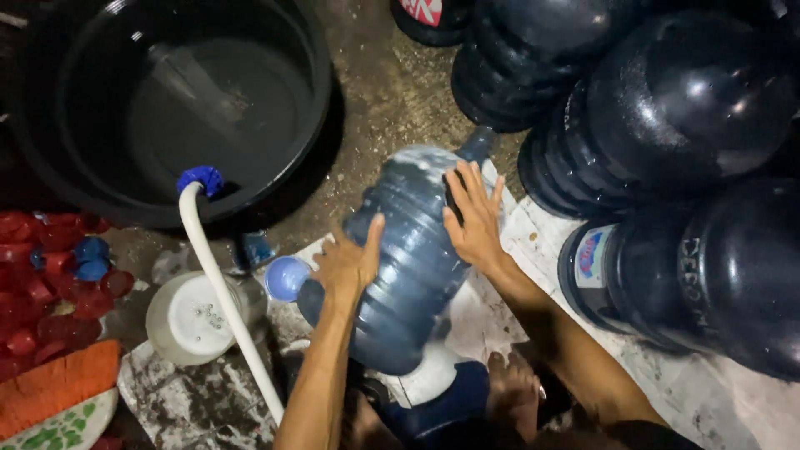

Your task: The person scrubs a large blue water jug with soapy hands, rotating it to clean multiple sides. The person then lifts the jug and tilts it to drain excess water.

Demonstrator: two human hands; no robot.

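Both palms press flat on the large blue translucent plastic water jug, left hand and right hand spread, neither clenched. It looks wet, slippery, bulky; gripping the ribbed sides seems safest.

left arm: bare, reaching up from 6 o'clock, elbow low
left hand: palm down, fingers curled, thumb toward 1 o'clock
right arm: bare, angled toward 11 o'clock
right hand: flat, fingers spread toward 12 o'clock
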